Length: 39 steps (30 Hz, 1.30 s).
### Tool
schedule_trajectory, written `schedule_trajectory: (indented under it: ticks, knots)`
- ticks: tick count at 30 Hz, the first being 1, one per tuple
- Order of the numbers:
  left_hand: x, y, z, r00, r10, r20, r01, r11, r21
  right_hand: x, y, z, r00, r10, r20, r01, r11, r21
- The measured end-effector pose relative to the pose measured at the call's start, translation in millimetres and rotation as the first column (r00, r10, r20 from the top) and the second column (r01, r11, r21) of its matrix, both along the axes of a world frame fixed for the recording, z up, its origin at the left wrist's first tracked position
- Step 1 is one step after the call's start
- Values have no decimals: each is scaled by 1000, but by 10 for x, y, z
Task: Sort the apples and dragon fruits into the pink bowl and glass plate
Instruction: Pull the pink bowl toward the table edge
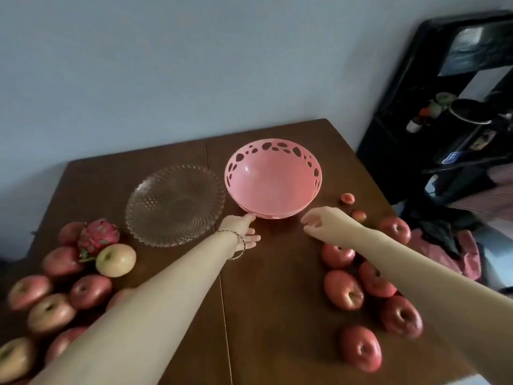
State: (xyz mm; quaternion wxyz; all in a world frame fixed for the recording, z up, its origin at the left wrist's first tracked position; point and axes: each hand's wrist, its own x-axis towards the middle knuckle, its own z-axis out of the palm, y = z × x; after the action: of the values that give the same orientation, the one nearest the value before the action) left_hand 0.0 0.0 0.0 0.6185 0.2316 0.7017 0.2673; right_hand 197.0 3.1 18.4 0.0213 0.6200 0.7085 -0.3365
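Nearest the camera, two bare forearms reach out over the dark brown wooden tabletop (277, 273), with red apples heaped at near left (50, 309) and scattered at near right (361, 348). One pink scaly dragon fruit (98, 236) lies among the left-hand apples, beside a yellowish apple (116, 259). Farther off, the round ribbed glass plate (175, 204) sits left of the pink plastic bowl with cut-out holes (273, 179); both hold nothing, so sorting looks not yet begun. At the bowl's near base, the left hand (241, 230), released and flat with a thin bracelet at the wrist, touches the underside with its fingertips. Just right of the bowl, the right hand (319, 218) hangs loosely curled, grasping nothing. Likely step: settling the bowl in place; next, a hand must drop back to a fruit and close around it.
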Motion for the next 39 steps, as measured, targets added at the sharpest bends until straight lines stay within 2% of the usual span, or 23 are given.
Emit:
schedule_trajectory:
  ticks: [2,5,7,10,15,19,23,25,29,31,34,39]
  knots:
    - [119,215,-124,980,174,99,-171,984,-41,112,113,-173,997,-79,-1,79,996,36]
    - [210,439,-231,943,298,149,-292,955,-59,242,174,-404,991,-112,75,106,992,69]
    - [239,533,-350,934,333,131,-328,943,-61,312,239,-551,972,-145,185,139,989,45]
    - [224,590,-495,919,361,161,-353,933,-76,353,323,-734,930,-135,343,105,989,104]
    - [173,700,-428,885,426,190,-426,904,-40,307,525,-994,905,-116,410,79,991,105]
    - [-6,597,-147,893,405,198,-422,905,51,306,506,-951,934,-224,277,179,967,181]
    - [-360,331,101,947,309,92,-321,934,158,276,333,-544,910,-402,-103,415,877,242]
    - [-518,124,150,971,237,15,-236,957,168,242,219,-288,886,-402,-232,457,843,284]
    - [-750,-490,135,988,144,-56,-138,985,104,45,-132,177,869,-318,-379,461,799,385]
    - [-792,-810,46,990,131,-56,-129,991,41,-95,-284,258,854,-299,-426,453,829,326]
    - [-867,-1251,-116,992,119,-38,-122,990,-71,-426,-505,123,828,-328,-454,414,905,101]
    - [-921,-1496,-335,997,20,-77,-29,992,-119,-1052,-812,-424,909,-338,-244,332,941,-67]
